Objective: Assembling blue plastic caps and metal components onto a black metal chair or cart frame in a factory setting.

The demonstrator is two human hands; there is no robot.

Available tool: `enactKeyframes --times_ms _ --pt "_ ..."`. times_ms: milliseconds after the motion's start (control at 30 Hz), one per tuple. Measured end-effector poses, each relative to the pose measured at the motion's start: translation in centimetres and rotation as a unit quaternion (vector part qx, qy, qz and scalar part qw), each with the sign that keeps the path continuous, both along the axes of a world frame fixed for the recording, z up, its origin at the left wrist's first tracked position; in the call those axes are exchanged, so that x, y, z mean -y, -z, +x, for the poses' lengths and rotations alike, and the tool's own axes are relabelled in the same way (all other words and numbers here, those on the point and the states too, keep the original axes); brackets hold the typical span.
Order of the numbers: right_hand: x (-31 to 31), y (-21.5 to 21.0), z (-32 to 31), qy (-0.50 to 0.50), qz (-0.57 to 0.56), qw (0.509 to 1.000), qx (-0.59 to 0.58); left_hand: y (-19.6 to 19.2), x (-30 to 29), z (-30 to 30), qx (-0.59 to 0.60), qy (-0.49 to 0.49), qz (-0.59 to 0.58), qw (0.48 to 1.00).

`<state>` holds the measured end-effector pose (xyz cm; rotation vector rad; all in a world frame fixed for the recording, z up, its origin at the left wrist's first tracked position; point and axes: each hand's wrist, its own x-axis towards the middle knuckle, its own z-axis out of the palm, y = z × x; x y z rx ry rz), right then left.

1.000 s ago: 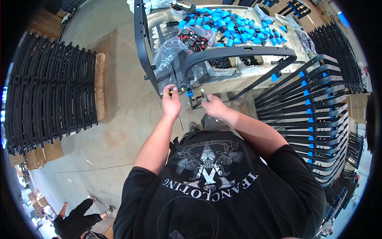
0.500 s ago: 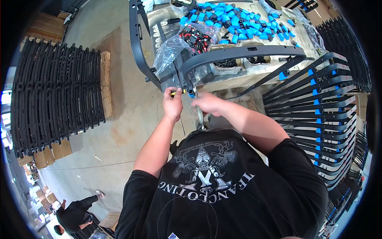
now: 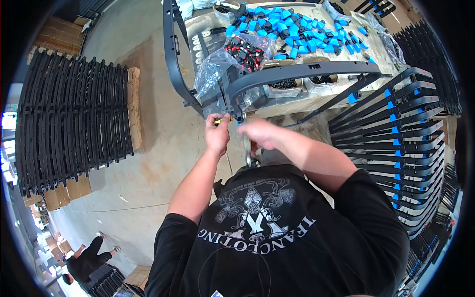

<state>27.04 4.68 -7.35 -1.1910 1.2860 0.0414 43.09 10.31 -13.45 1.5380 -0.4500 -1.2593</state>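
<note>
Here, left hand closed around a small yellow-handled tool, fingers clamped on it, tip pressed to the near end of a curved dark grey frame. Right hand just beside it on the right, blurred; fingers curled near the same frame end, whether gripping anything cannot be told. Frame end directly above both hands, arching up and away to the right over the workbench.

Just above and left of the grip, a crumpled clear plastic bag, hanging over the frame's upright. Beyond it, another clear bag of red and black small parts. Further from the grip, spread across the bench top, a heap of bright blue clips with black parts. Right of the grip and a little above, two open cartons of small black hardware, tucked under the frame's arc.

Well right of the hands, a rack of stacked dark frames with blue tabs running down in a column. Well left of the hands, a long stack of black frames on a cardboard-edged pallet, brown cartons at its lower corner. Far below left, another person on the concrete floor.
</note>
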Motion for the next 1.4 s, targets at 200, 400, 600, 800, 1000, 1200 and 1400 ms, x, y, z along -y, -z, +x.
enactKeyframes --times_ms 200,400,600,800,1000,1200,1400 --pt "-1.0 7.7 -1.6 -0.170 -0.292 0.938 -0.076 2.7 1.0 -1.2 0.076 0.009 -0.039 0.996" --pt "-0.3 0.9 -0.9 0.114 0.243 0.947 0.177 -0.2 -0.2 -0.9 0.029 -0.019 -0.036 0.999" --pt "-0.3 -0.1 0.4 0.004 0.141 0.989 0.052 1.5 0.3 0.0 0.049 -0.036 -0.030 0.998" --pt "-1.5 10.3 -2.3 -0.123 -0.338 0.923 -0.139 -0.9 1.7 -2.4 0.007 0.019 0.012 1.000" --pt "0.1 0.5 -1.7 0.147 0.247 0.938 0.192 -0.5 0.4 -1.2 0.000 -0.012 -0.013 1.000" --pt "-0.6 0.3 0.1 -0.030 0.116 0.993 0.009 1.0 0.1 -0.2 0.010 -0.010 -0.001 1.000" --pt "-1.0 9.3 -1.5 -0.166 -0.222 0.957 -0.085 -0.8 1.2 -2.0 0.019 0.015 0.010 1.000"
